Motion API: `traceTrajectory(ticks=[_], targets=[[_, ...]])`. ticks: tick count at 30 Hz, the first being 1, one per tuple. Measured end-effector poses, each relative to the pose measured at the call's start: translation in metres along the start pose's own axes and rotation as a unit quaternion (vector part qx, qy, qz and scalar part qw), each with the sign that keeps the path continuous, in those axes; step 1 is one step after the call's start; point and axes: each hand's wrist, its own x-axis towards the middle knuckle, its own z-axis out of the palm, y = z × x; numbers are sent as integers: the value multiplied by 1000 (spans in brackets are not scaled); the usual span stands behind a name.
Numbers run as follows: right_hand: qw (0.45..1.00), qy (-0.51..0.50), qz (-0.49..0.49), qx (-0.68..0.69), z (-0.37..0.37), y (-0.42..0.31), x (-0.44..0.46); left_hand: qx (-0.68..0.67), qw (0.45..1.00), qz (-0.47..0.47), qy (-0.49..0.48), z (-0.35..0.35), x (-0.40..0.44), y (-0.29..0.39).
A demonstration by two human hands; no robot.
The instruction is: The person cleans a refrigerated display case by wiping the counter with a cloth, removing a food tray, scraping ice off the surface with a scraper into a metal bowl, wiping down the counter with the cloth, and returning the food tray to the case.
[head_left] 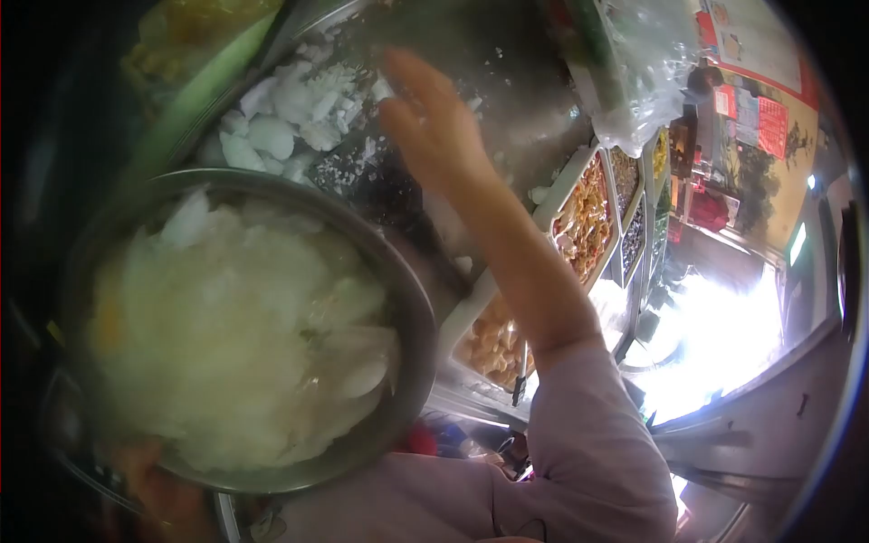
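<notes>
A large round metal bowl [418, 299] fills the lower left, heaped with pale, translucent white pieces [226, 308], hazy in the view. My left hand [149, 475] is at the bowl's lower-left rim, closed on it; part of this hand is dark and hidden. My right hand [439, 127] reaches over a dark metal surface [507, 54], slightly blurred, with thumb and fingers apart and nothing visible between them. Close to its fingertips lies a pile of white flat chunks and crumbs [290, 118], whose kind I cannot make out.
Right of my forearm are white trays of small foods, one with reddish-brown pieces [587, 217] and one with tan pieces [493, 344]. A clear plastic bag [647, 81] hangs over the counter's far right. Something long and pale green [204, 90] lies at upper left.
</notes>
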Motion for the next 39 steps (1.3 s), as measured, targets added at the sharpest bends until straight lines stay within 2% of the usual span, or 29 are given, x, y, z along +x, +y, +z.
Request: traceTrajectory(ticks=[1, 3, 8, 11, 13, 15, 16, 18, 20, 23, 26, 28, 30, 32, 35, 36, 37, 38, 39], targets=[[995, 26, 15, -98, -12, -6, -16, 5, 1000, -5, -16, -10, 1, 1], [967, -99, 190, -139, -26, -25, -61, -13, 999, -24, -38, 20, 1, 2], [962, -33, 152, -223, 8, -20, -138, -25, 999, -23, -33, 27, 3, -1], [980, 4, 170, -100, 2, -26, -146, -33, 999, -2, -34, 38, 6, -1], [976, 56, 144, -151, -13, -29, -144, -41, 999, 4, -29, 41, 6, -2], [969, 73, 186, -147, -37, -22, -120, -27, 999, 26, -22, 40, 7, -3], [958, 85, 185, -201, -49, -9, -101, -20, 999, 36, -19, 39, 7, -3], [947, 125, 118, -271, -70, 41, -55, -20, 999, 38, -23, 37, 8, -4], [941, 124, 85, -303, -88, 92, -9, -24, 998, 45, -36, 37, 8, -6], [900, 97, 50, -423, -100, 148, 22, -34, 997, 52, -53, 42, 9, -5], [959, 91, 155, -218, -77, 88, 22, -42, 997, 49, -47, 44, 9, -5], [947, 169, 192, -192, -26, 98, 28, -43, 997, 51, -50, 45, 8, -4], [931, 147, 131, -306, 28, 88, 17, -37, 997, 52, -38, 42, 8, -4], [988, 52, 33, -140, 55, 45, 12, -37, 998, 50, -31, 42, 7, -5], [992, 114, -44, 6, 48, -15, -14, -36, 998, 30, -36, 41, 7, -1], [967, 248, -52, -34, 54, 26, -17, -35, 998, 23, -39, 40, 6, 0], [935, 328, 67, -116, 40, 42, -22, -34, 998, 18, -41, 39, 6, 1], [878, 399, 182, -193, 17, 57, -30, -37, 998, 16, -42, 37, 7, 0], [829, 434, 315, -158, -4, 83, -42, -40, 998, 15, -42, 34, 8, -1]])
